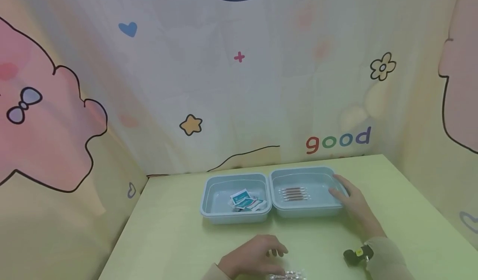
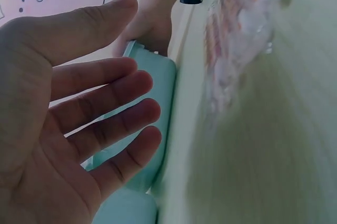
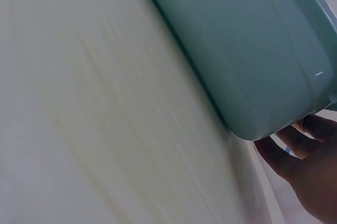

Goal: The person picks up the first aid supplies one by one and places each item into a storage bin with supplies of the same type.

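Observation:
My right hand (image 1: 354, 203) holds the right end of a pale blue plastic basin (image 1: 310, 209), thumb over the rim and fingers along the outer wall. Several brown-stick cotton swabs (image 1: 295, 194) lie side by side in that basin. In the right wrist view, fingers (image 3: 279, 155) touch the basin's end wall (image 3: 253, 71). Over the near part of the table hovers my left hand (image 1: 257, 255), fingers spread and loosely bent, holding nothing. Close by lies a clear-wrapped pack of swabs (image 2: 231, 45), blurred in the left wrist view and cut off at the head view's bottom edge.
A second pale blue basin (image 1: 239, 219) stands against the first on its left, with several teal-and-white sachets (image 1: 244, 201) inside. Both sit toward the back of the pale yellow-green table (image 1: 160, 230). Printed cloth (image 1: 239, 97) hangs behind and at the sides.

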Demonstrator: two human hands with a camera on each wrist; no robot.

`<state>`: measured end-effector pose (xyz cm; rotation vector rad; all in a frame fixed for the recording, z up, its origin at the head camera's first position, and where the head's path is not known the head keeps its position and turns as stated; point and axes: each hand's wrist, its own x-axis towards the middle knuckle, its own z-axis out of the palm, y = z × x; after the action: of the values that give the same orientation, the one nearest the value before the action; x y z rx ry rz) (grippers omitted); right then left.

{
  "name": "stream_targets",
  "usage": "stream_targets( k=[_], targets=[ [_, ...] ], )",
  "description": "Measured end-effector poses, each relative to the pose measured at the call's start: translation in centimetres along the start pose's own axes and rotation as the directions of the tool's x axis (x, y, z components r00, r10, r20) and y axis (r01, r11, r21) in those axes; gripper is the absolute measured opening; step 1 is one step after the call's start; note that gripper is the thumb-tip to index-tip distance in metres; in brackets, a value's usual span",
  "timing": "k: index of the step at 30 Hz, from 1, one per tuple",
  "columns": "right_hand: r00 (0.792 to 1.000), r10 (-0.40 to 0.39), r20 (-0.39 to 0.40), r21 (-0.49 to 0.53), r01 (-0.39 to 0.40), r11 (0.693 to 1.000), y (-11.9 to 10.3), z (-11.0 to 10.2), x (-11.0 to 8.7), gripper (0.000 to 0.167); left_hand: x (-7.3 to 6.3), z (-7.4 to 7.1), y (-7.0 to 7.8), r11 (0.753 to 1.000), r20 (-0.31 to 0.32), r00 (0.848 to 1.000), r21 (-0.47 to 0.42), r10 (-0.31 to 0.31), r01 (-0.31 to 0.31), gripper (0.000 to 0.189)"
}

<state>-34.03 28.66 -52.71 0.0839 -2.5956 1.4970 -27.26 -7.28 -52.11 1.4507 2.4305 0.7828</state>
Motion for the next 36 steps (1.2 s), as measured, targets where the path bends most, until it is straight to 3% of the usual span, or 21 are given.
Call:
stream_targets(
  k=[5, 9, 13, 19, 29, 36],
  targets=[
    [1.0, 0.007, 0.0, -0.014, -0.007, 1.0, 0.0, 0.1, -0.1, 0.073, -0.2, 0.5, 0.7, 0.997, 0.09, 0.994, -0.015, -0.069, 0.07, 0.035],
    [1.0, 0.019, 0.007, -0.021, -0.019, 1.0, 0.2, 0.1, 0.0, 0.073, 0.0, 0.9, 0.9, 0.992, 0.19, 0.975, -0.019, -0.115, 0.121, 0.03],
    [1.0, 0.018, 0.009, -0.014, -0.017, 1.0, 0.1, 0.0, 0.0, 0.074, 0.4, 1.4, 1.0, 0.987, 0.24, 0.959, -0.022, -0.147, 0.157, 0.023],
    [1.0, 0.018, 0.005, -0.011, -0.018, 1.0, 0.1, 0.0, 0.2, 0.073, 0.8, 1.8, 1.3, 0.985, 0.25, 0.953, 0.015, -0.171, 0.173, 0.017],
    [1.0, 0.018, 0.008, 0.001, -0.019, 1.0, 0.3, 0.1, 0.2, 0.074, 0.7, 1.8, 1.1, 0.995, 0.183, 0.978, 0.037, -0.098, 0.093, 0.012],
    [1.0, 0.016, 0.016, 0.015, -0.016, 1.0, 0.5, 0.1, 0.3, 0.075, 0.7, 1.7, 0.8, 0.982, 0.164, 0.969, 0.001, -0.185, 0.188, 0.012]
  ],
)
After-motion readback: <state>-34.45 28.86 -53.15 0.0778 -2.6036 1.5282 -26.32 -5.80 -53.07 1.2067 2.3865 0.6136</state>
